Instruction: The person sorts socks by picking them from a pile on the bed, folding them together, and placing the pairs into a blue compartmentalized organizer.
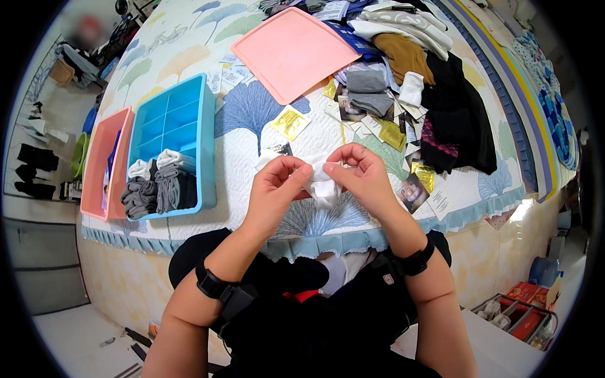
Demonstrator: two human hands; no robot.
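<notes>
My left hand [280, 189] and my right hand [361, 178] pinch a white sock [326, 189] between thumbs and fingers, above the near part of a quilted bedspread [241, 189]. The sock is partly folded or bunched and hangs below my fingertips. To the left stands a blue divided storage box [206, 141]; rolled white socks [176, 159] and dark grey socks [141, 196] fill its near compartments. Folded grey socks [366, 81] and a small white folded sock [412, 89] lie on the right.
A pink plastic lid [295, 52] lies at the back, and a pink box [106, 165] stands left of the blue one. Yellow sachets [290, 123], cards [415, 193], a brown garment [401, 52] and black clothing [465, 118] are spread to the right. The bed's ruffled edge [326, 243] runs before me.
</notes>
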